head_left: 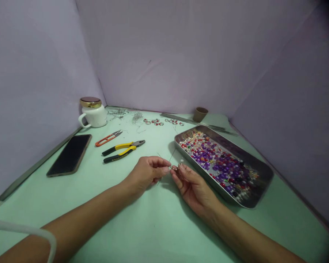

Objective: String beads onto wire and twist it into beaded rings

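The step in hand looks like fine work on a thin wire (172,156) carrying a few small, shiny beads (174,168), held just above the centre of the tabletop (153,226). To do it well, the left hand (161,169) would best act as a steady clamp close to the beads, so the wire cannot twist or spring away, while the right makes only small, slow turns; a light touch should keep the wire from kinking, and its loose ends, poking out toward 12 and 10 o'clock, are best kept clear of the skin. The left hand, at 9 o'clock of the beads, has thumb and forefinger pressed together, pinching the wire, its other fingers curled underneath. The right hand (178,171), at 4 o'clock, is turned partly palm-up and pinches the other side of the beaded part between its fingertips, the lower fingers loosely bent; a pale bead shows just above them. Exactly which strand each fingertip grips is too small to tell. The tray (233,148) of loose beads lies at 3 o'clock, near the right hand, and the pliers (130,149) rest at 10 o'clock.
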The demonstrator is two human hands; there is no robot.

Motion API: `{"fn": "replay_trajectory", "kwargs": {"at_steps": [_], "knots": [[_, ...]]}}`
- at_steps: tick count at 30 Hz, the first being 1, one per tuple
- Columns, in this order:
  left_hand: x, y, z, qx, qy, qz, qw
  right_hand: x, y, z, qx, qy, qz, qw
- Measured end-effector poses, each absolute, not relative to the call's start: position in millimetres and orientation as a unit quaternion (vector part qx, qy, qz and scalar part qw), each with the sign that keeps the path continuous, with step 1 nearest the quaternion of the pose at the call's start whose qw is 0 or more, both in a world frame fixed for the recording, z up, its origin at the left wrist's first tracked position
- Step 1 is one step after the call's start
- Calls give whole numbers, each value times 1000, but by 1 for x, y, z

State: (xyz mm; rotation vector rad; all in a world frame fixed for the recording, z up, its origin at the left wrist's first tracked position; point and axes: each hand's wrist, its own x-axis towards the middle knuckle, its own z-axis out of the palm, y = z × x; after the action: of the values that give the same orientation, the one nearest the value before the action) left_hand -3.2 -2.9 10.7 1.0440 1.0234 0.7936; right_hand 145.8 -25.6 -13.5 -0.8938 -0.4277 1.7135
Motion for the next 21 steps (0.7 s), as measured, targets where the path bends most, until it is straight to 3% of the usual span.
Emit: {"fn": "replay_trajectory", "kwargs": {"at_steps": [4,7,10,14,17,21], "knots": [[-1,-4,10,439,482,378,658,146,-28,-14,-418,-284,675,538],[-3,-2,9,410,490,392,662,150,-29,-13,-472,-462,493,566],[-1,-5,7,390,479,381,688,154,-30,-13,-481,-620,323,529],[2,-8,15,450,495,328,667,155,-31,-14,-465,-666,316,491],[-16,3,33,636,532,226,512,154,-31,-15,-496,-588,408,492],[-69,32,50,752,645,113,82,153,-29,-15,-491,-457,517,532]]}}
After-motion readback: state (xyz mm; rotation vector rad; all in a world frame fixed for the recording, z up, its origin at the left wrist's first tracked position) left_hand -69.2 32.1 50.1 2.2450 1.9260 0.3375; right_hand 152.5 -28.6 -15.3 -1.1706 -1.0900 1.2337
